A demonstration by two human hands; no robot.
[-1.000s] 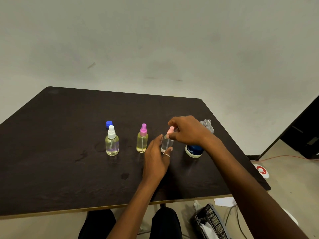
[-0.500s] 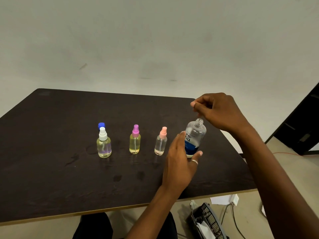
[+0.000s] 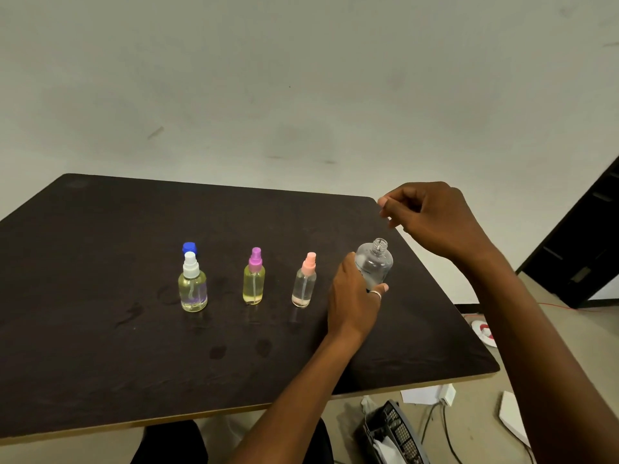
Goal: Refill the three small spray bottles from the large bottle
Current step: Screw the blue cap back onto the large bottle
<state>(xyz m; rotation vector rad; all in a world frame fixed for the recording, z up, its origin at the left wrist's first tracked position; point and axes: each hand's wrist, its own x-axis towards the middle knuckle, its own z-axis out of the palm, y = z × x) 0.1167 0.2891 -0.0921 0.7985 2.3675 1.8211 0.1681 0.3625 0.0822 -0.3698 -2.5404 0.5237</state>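
Three small spray bottles stand upright in a row on the dark table [image 3: 100, 363]: a white-capped one [image 3: 192, 286] with yellowish liquid, a purple-capped one [image 3: 254, 277] with yellow liquid, and a pink-capped one [image 3: 304, 281] that looks clear. Right of them stands the large clear bottle [image 3: 375, 261], uncapped, and my left hand [image 3: 353, 296] grips its body from the near side. My right hand [image 3: 432, 219] hovers above and behind the bottle's open neck, fingers curled, holding nothing I can see. A blue cap [image 3: 189, 247] lies behind the white-capped bottle.
Wet-looking smudges mark the tabletop in front of the bottles. The table's right edge runs close to the large bottle. On the floor below sit a dark wire basket [image 3: 392, 433], cables and white items.
My right hand left the pink-capped bottle and rose above the large bottle. My left hand moved from the pink-capped bottle to the large bottle and took hold of it.
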